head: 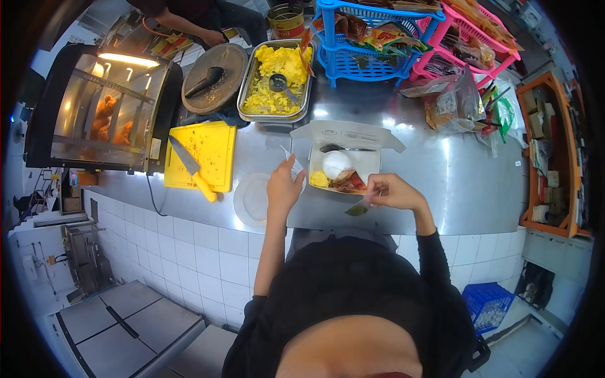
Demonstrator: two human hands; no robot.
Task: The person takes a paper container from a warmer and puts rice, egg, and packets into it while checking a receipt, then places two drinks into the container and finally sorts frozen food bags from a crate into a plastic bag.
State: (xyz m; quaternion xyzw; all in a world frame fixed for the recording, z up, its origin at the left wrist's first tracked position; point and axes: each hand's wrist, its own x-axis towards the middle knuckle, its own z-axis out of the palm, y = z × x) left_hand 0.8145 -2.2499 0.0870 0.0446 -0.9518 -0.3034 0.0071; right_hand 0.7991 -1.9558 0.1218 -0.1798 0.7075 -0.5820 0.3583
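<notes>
An open cardboard meal box (373,165) stands on the steel counter in front of me, its lid folded back. Inside are a white dome-shaped portion (336,162), crumbly yellow food (319,178), a dark spoon (347,148) lying along the back, and red-brown sachets (350,183) at the front. My right hand (394,191) pinches a small clear plastic bag with green contents (358,209) just off the box's front right corner. Left of the box, my left hand (283,186) holds a printed paper slip (296,169). A round translucent lid (250,201) lies beside that wrist.
To the left, a knife (191,165) rests on a yellow cutting board (220,146) near a lit food warmer (156,118). Behind are a round chopping block (231,66), a tray of yellow food (242,94), and blue (331,61) and pink (501,66) racks. Another person's arm (189,26) is beyond.
</notes>
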